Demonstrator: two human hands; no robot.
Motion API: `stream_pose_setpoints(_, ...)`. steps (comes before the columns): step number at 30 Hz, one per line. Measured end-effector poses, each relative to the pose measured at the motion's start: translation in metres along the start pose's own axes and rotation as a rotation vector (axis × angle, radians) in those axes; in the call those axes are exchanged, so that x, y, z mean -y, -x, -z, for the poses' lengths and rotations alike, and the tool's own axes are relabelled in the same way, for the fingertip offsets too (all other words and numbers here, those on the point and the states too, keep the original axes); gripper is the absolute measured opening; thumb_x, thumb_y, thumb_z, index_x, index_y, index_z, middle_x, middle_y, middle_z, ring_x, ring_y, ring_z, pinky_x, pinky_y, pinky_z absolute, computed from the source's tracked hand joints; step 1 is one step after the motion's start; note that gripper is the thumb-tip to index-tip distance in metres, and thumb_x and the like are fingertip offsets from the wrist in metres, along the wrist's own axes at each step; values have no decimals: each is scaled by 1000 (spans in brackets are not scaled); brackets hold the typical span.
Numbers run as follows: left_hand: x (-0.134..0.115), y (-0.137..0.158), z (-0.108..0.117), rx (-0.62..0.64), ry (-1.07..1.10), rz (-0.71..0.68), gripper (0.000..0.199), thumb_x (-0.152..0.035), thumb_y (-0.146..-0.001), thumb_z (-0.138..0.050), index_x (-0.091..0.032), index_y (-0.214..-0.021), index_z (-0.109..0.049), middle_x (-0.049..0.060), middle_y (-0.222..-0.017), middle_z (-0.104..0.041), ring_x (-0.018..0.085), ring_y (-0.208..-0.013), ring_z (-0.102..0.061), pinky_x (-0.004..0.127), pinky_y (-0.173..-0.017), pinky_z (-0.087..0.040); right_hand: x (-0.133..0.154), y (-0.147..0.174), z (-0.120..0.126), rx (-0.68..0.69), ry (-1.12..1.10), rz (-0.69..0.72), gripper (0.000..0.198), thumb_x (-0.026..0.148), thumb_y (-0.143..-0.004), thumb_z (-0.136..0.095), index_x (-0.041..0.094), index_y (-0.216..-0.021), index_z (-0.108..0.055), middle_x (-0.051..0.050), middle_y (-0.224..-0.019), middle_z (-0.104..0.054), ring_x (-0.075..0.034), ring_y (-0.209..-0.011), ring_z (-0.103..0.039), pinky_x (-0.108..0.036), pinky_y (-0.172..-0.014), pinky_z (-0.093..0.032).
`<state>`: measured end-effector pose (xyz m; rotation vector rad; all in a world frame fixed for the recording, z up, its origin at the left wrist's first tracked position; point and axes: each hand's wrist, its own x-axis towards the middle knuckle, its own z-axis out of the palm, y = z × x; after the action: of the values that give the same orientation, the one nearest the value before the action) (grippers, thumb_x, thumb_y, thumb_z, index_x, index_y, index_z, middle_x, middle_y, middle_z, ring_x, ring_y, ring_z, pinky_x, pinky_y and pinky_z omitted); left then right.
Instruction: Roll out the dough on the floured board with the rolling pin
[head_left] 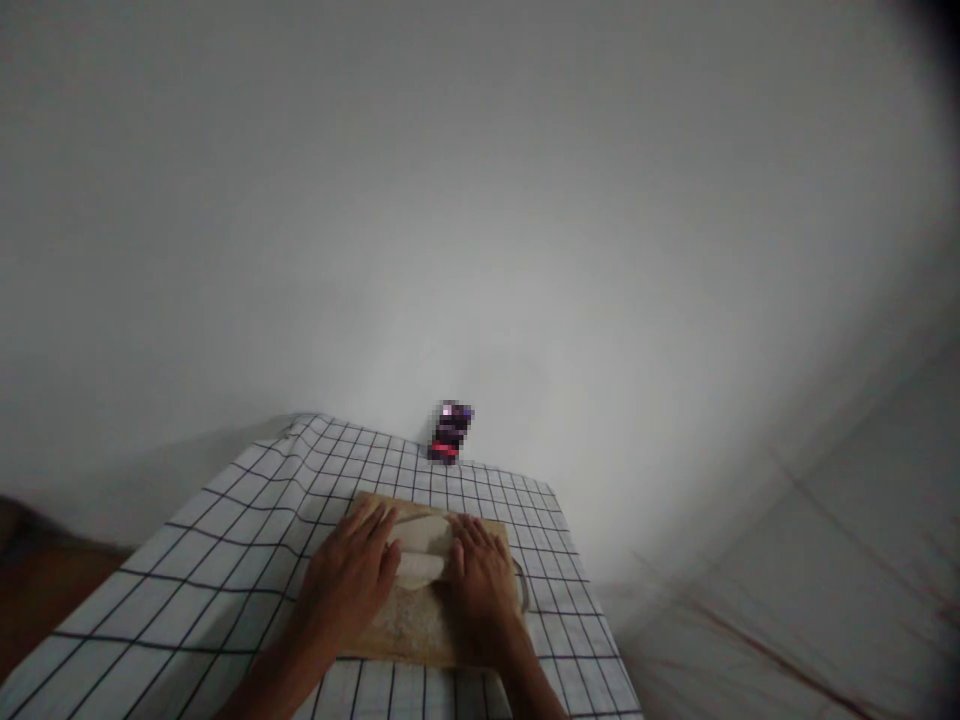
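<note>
A pale rolling pin lies across a flat, rounded sheet of dough on a wooden board. My left hand rests over the pin's left end, its fingers stretched forward and slightly apart. Over the right end lies my right hand, also with fingers extended and palm down. Both hands press on the pin from above without wrapping round it. The pin's two ends and part of the dough are hidden beneath them.
A white tablecloth with a black grid covers the table. At its back edge a dark, pixelated object leans against the pale wall. A loop sits at the board's right side. Thin, blurred twigs show at lower right.
</note>
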<state>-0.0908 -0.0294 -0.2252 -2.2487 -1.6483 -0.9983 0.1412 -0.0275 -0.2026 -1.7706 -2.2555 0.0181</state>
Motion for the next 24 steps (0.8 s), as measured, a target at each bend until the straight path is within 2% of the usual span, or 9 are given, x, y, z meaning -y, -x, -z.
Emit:
stream_pose_setpoints(5,-3,27,0,-7,-12,-3,50,-45,-102,-43,-27,-143,-66,5,-155,-66,29,-151,-53,51,-123,-50,5,27,-11,-43,46,-80,54,29,-111,-31,21,-159,-52,-10,-165,-49,-29,-157,-39,-56,-128,-31)
stream_pose_setpoints(10,-4,34,5,43,-29,-1,53,-48,-104,-38,-30,-146,-65,2,-161,-59,27,-154,-50,50,-127,-46,4,32,-20,-134,78,-35,52,30,-111,-32,24,-155,-57,-10,-164,-51,-28,-155,-42,-54,-126,-36)
stream_pose_setpoints(15,-6,6,10,150,-39,93,49,-47,-104,-40,-31,-141,-68,6,-153,-67,31,-148,-55,58,-127,-39,-1,10,-14,-98,138,10,48,26,-105,-43,28,-148,-63,-8,-157,-59,-30,-150,-49,-56,-124,-38)
stream_pose_setpoints(18,-3,-18,9,190,-47,88,43,-42,-105,-40,-30,-131,-72,9,-143,-73,35,-140,-59,62,-120,-41,-3,-13,-7,-73,174,23,47,23,-104,-42,28,-144,-66,-10,-155,-61,-31,-150,-50,-56,-120,-42)
stream_pose_setpoints(21,5,-42,2,258,-53,73,40,-34,-106,-39,-29,-124,-74,11,-136,-75,36,-132,-63,62,-112,-44,-5,-39,-2,-65,156,-1,44,26,-108,-38,24,-137,-70,-13,-153,-63,-31,-148,-51,-50,-115,-46)
stream_pose_setpoints(24,15,-66,-8,352,-72,66,38,-29,-105,-40,-27,-121,-74,14,-133,-76,36,-124,-66,60,-105,-47,-5,-64,1,-72,78,-90,41,32,-108,-37,24,-127,-73,-13,-147,-67,-28,-140,-59,-43,-110,-49)
